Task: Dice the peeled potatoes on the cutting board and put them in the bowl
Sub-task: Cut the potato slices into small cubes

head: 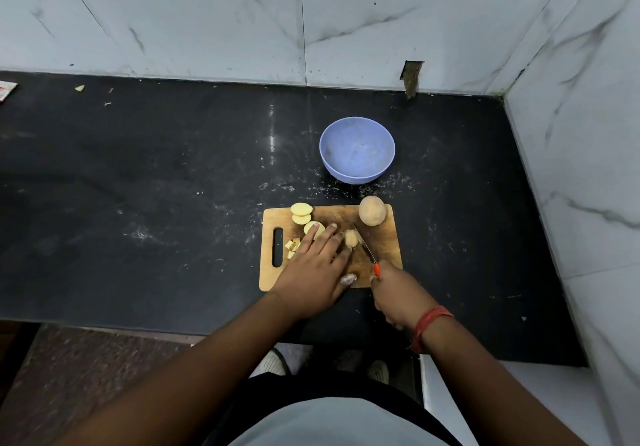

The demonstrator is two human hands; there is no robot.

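Note:
A wooden cutting board lies on the black counter. A whole peeled potato sits at the board's far right corner. Round potato slices lie at its far left, with small diced pieces near the handle slot. My left hand lies flat with straight fingers, fingertips touching a potato piece. My right hand grips an orange-handled knife whose blade rests against that piece. The blue bowl stands empty beyond the board.
Marble walls close the counter at the back and on the right. A small scrap and a packet edge lie at the far left. The counter's front edge runs just below the board.

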